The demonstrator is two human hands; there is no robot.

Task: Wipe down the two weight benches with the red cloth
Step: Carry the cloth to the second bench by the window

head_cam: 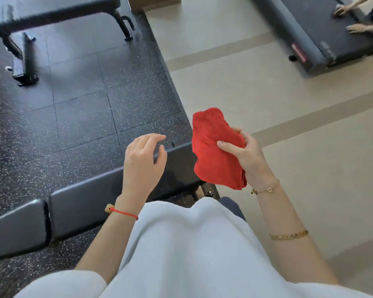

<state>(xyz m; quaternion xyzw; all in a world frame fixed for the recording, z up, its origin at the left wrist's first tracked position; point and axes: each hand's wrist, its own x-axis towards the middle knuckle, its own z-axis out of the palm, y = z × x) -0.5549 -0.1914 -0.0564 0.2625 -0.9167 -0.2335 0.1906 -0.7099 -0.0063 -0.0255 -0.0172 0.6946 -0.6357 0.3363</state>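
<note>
The right hand [249, 160] grips the bunched red cloth [215, 149], held in the air beyond the end of the near weight bench [84, 203]. The left hand [142, 162] hovers above that bench's pad, fingers loosely spread, holding nothing. The second weight bench [58, 12] stands farther off on the speckled rubber floor [84, 108], somewhat blurred.

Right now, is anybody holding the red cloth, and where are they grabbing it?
Yes. The right hand grips the red cloth by its right side, bunched. The left hand holds nothing.
</note>
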